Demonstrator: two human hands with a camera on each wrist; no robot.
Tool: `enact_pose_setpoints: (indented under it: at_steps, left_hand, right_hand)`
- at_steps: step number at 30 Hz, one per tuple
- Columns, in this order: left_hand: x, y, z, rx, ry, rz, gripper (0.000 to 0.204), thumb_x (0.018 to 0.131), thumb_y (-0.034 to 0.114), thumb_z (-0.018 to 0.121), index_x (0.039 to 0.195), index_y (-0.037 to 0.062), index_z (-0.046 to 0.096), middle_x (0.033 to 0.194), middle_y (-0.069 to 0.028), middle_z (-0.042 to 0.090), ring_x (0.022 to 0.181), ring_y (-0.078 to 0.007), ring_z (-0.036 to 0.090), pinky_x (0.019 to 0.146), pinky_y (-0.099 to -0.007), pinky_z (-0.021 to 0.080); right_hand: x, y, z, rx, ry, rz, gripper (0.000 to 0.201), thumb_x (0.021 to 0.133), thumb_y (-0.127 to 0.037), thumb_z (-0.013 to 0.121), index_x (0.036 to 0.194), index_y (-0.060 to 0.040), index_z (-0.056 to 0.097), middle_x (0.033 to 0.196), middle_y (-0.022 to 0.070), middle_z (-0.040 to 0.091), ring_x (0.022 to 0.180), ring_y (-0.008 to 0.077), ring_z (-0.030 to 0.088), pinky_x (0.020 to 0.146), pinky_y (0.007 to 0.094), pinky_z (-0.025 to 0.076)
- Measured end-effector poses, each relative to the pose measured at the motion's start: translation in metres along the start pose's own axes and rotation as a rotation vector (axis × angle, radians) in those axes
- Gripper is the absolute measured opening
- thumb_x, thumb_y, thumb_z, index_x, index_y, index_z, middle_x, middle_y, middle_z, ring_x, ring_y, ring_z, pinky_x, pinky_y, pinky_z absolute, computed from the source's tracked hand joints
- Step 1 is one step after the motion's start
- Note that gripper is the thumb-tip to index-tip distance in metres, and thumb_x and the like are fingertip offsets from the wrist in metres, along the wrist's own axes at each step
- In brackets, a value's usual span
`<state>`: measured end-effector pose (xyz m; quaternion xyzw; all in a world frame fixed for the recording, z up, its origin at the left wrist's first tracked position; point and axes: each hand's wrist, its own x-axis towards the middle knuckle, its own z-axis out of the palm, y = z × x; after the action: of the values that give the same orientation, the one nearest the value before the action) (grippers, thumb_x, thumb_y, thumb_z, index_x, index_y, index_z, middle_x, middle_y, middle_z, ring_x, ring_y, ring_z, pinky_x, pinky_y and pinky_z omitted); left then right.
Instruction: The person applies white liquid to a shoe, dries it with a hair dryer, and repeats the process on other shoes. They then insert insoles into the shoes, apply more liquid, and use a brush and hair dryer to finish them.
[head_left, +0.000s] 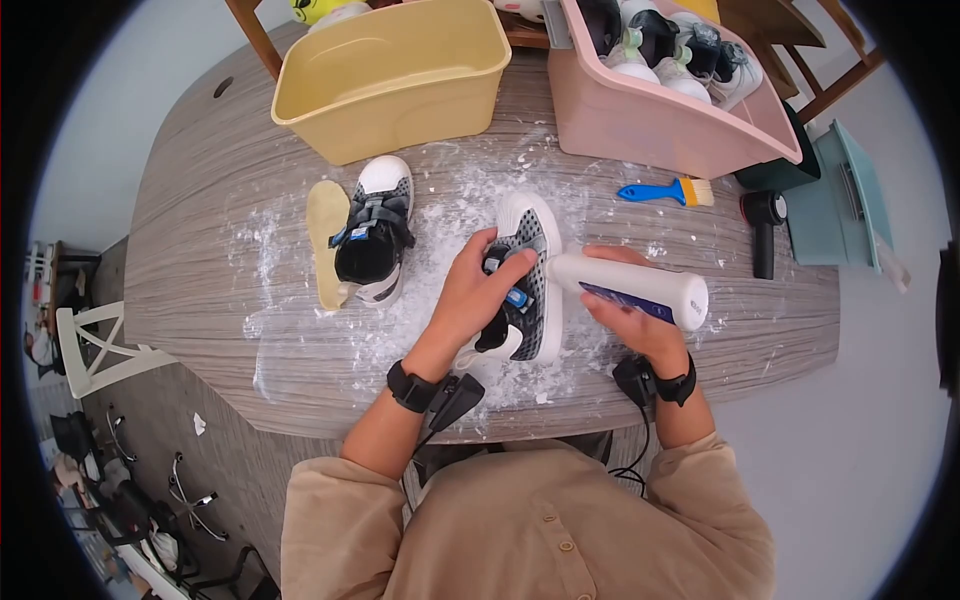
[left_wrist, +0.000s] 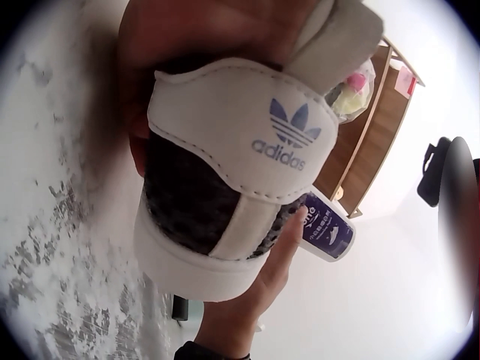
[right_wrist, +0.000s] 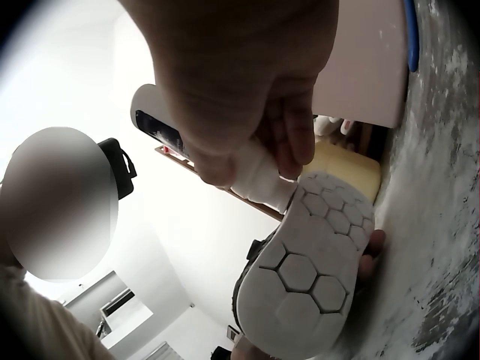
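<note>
A grey-and-black sneaker with a white toe and sole (head_left: 550, 325) is tipped on its side over the powdery table. My left hand (head_left: 468, 295) grips it across the upper, thumb near the strap. Its white heel tab (left_wrist: 232, 131) faces the left wrist view, and the hexagon-patterned outsole (right_wrist: 319, 255) shows in the right wrist view. My right hand (head_left: 640, 325) holds a white squeeze bottle (head_left: 640, 280) with a dark blue label, lying nearly level. The bottle's tip is right at the sneaker's side edge. The matching sneaker (head_left: 378, 235) stands to the left beside a beige insole (head_left: 325, 235).
A yellow bin (head_left: 400, 128) stands at the back, and a pink bin (head_left: 660, 130) with several shoes is to its right. A blue-handled brush (head_left: 665, 192) and a black handheld tool (head_left: 764, 235) lie on the right. White residue is scattered over the wooden table (head_left: 200, 190).
</note>
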<state>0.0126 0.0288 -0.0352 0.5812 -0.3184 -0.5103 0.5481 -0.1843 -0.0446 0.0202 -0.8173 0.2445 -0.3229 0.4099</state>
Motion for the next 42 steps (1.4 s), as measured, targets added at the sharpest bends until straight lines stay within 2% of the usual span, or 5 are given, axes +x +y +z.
enact_pose_setpoints:
  at_steps: [12,15,18,28,42]
  left_hand:
    - [0.004,-0.004,-0.002,-0.170,0.111,0.018,0.065,0.082,0.031,0.069,0.124,-0.0127,0.044,0.105,-0.0149,0.060,0.090,-0.0140,0.058,0.076,-0.0249,0.047]
    - [0.003,-0.002,-0.002,-0.195,0.111,0.016,0.066,0.083,0.031,0.069,0.124,-0.0129,0.044,0.105,-0.0146,0.060,0.091,-0.0136,0.057,0.076,-0.0246,0.047]
    - [0.005,-0.005,-0.002,-0.223,0.142,0.005,0.065,0.084,0.031,0.069,0.124,-0.0123,0.044,0.104,-0.0136,0.060,0.090,-0.0129,0.057,0.076,-0.0243,0.047]
    - [0.007,-0.001,-0.007,-0.369,0.158,-0.005,0.058,0.086,0.029,0.067,0.124,-0.0095,0.045,0.100,-0.0093,0.061,0.083,-0.0096,0.058,0.071,-0.0228,0.048]
    - [0.007,0.008,-0.013,-0.582,0.147,-0.111,0.035,0.090,0.028,0.061,0.109,-0.0003,0.054,0.094,-0.0056,0.063,0.077,-0.0106,0.062,0.067,-0.0264,0.052]
  right_hand:
    - [0.002,-0.008,-0.003,0.038,-0.213,0.051,0.042,0.071,-0.012,0.075,0.109,0.0001,0.061,0.094,0.0121,0.065,0.079,0.0202,0.063,0.070,0.0291,0.049]
    - [0.002,-0.006,-0.002,0.033,-0.191,-0.026,0.042,0.070,-0.012,0.076,0.108,-0.0003,0.062,0.092,0.0115,0.065,0.078,0.0200,0.063,0.068,0.0288,0.049]
    - [0.002,-0.015,-0.005,0.071,-0.229,0.088,0.041,0.069,-0.011,0.075,0.107,-0.0001,0.063,0.090,0.0120,0.066,0.076,0.0205,0.063,0.068,0.0297,0.049]
    - [0.003,-0.014,0.001,-0.010,-0.243,-0.118,0.037,0.065,-0.013,0.078,0.099,-0.0007,0.066,0.087,0.0117,0.068,0.078,0.0259,0.067,0.068,0.0320,0.051]
    - [0.002,-0.020,0.002,0.010,-0.182,-0.316,0.040,0.064,-0.017,0.079,0.099,-0.0030,0.065,0.088,0.0124,0.068,0.077,0.0295,0.066,0.068,0.0359,0.051]
